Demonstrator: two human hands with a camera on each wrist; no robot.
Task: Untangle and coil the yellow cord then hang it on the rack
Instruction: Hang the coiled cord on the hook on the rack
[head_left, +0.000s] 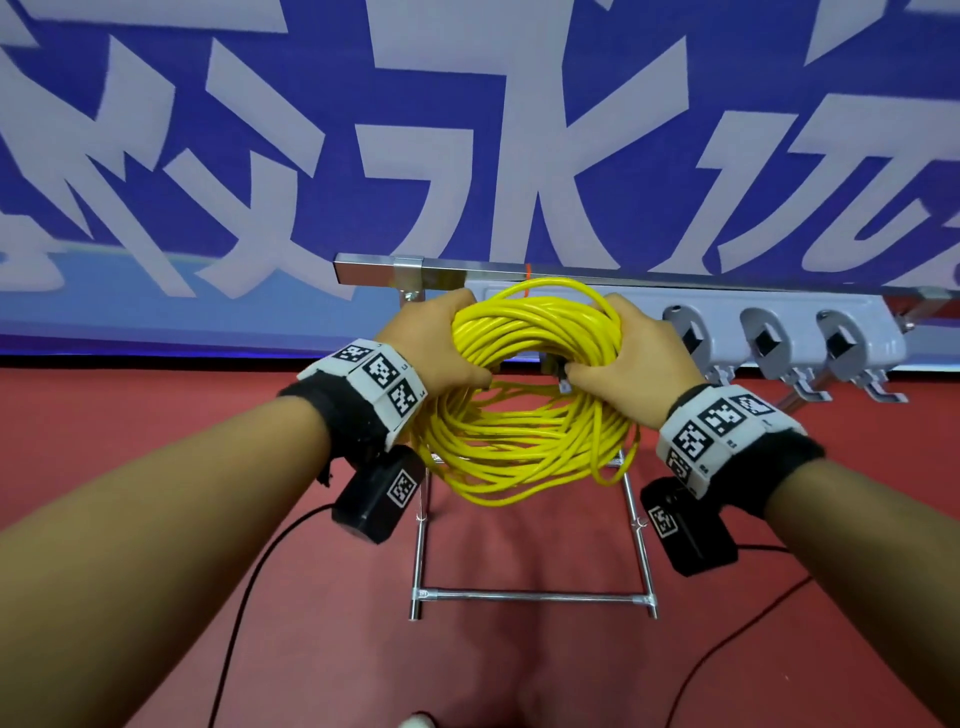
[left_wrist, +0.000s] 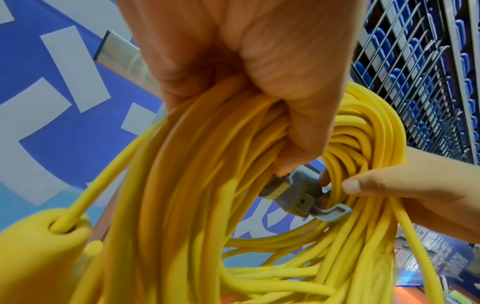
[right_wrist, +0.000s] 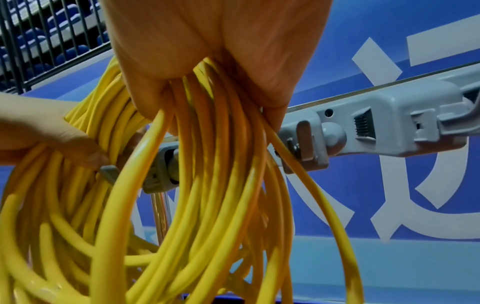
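Yellow cord (head_left: 524, 431), coiled, gripped by left hand (head_left: 436, 343) and right hand (head_left: 631, 358); advice: seat every loop over rack (head_left: 779, 332) hook (left_wrist: 309, 197) before releasing.

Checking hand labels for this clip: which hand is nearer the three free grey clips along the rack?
Right. The right hand grips the yellow cord coil beside the free grey clips; the left hand grips the coil's far side.
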